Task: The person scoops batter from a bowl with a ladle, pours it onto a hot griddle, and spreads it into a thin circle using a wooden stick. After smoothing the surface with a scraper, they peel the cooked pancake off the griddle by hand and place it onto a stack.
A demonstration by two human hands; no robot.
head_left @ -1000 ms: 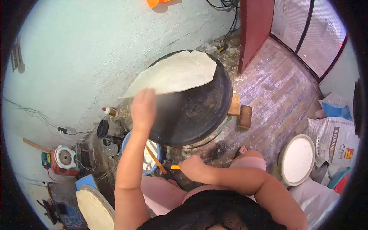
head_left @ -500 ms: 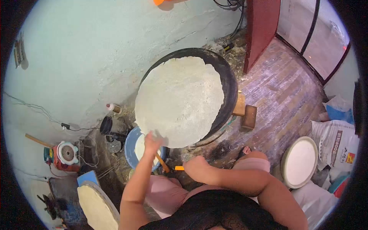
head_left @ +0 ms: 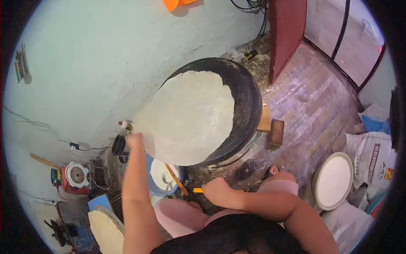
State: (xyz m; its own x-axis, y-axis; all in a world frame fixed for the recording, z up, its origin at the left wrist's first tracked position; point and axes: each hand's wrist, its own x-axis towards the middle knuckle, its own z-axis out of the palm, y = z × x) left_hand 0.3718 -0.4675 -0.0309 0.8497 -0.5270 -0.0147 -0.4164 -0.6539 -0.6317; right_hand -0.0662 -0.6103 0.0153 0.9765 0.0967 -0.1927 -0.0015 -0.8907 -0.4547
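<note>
A large, thin, pale flatbread (head_left: 190,114) lies partly on a round black griddle (head_left: 249,97). It has slid off-centre to the left, and its left edge is drawn out past the rim. My left hand (head_left: 135,141) is closed on that edge. Near my lap, my right hand (head_left: 218,189) is wrapped round a tool with a yellow handle (head_left: 197,190); the rest of the tool is hidden. Below the griddle, partly covered by the flatbread, stands a blue basin (head_left: 181,174) of white batter, with a wooden-handled ladle (head_left: 176,180) in it.
At lower left is a stack of pale flatbreads (head_left: 103,233), with a small blower (head_left: 77,175) beyond it. A round container of white contents (head_left: 334,182) and a printed white sack (head_left: 372,156) stand at right. A wooden block (head_left: 276,132) sits beside the griddle.
My left hand has moved left and up, pulling the flatbread leftward and baring more of the griddle's right side. My right hand has barely moved.
</note>
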